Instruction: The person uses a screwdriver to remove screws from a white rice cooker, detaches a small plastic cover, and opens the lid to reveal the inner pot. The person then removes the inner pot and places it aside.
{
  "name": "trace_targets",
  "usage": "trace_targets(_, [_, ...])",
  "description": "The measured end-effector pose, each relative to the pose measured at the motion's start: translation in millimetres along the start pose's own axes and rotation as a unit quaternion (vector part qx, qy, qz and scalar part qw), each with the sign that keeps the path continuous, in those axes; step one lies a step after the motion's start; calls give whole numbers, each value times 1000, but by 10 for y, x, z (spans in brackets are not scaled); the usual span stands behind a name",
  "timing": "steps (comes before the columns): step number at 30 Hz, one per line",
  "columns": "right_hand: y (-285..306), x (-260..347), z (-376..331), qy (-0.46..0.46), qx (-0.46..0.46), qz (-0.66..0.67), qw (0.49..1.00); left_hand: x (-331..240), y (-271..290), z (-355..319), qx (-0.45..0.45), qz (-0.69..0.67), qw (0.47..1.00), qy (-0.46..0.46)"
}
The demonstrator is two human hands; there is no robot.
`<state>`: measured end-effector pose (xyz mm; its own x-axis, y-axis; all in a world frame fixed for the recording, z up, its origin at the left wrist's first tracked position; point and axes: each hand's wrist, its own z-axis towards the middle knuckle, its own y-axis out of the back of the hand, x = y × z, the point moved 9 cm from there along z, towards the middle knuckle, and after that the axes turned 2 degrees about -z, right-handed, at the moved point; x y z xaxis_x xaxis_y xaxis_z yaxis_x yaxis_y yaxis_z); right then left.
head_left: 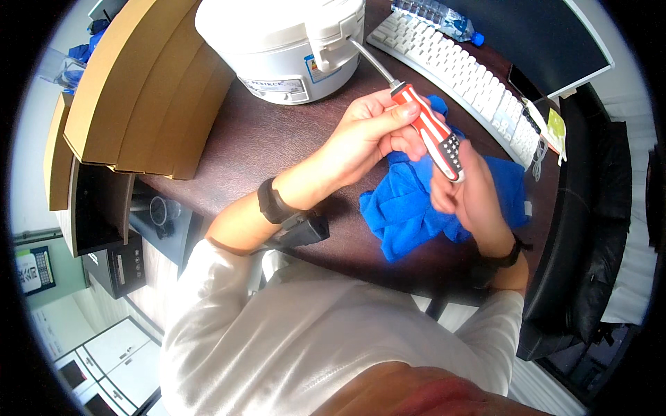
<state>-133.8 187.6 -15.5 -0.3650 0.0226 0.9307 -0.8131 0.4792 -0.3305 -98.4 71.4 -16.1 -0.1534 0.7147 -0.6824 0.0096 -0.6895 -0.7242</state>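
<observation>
My left hand (380, 132) is closed around the upper handle of a screwdriver (431, 132), its thumb lying along the grip. The handle has red and white stripes and a dark patch with white stars. Its metal shaft slants up and left, ending over the handle bracket of a white rice cooker (277, 59); whether the tip touches cannot be told. Beside the butt of the screwdriver, my right hand (473, 194) is open, slightly blurred, with thumb and fingers apart. A crumpled blue cloth (402, 208) lies on the table beneath both hands.
A white keyboard (458, 76) and a water bottle (444, 21) lie at the far right, before a monitor (534, 35). Tall cardboard (146, 97) stands at the left. A black object (303, 230) sits under my left wrist. A black chair (583, 222) is at the right.
</observation>
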Motion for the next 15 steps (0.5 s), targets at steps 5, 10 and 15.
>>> trace_targets(5, [-210,554,-206,336,-149,-556,746,31,19,-17,0,27,1000,8])
trace_targets(10, [57,182,-20,37,-80,-239,967,-13,-54,-19,26,-10,999,17])
trace_targets(15, [35,-61,7,-18,3,42,999,2,-18,5,23,20,1000,0])
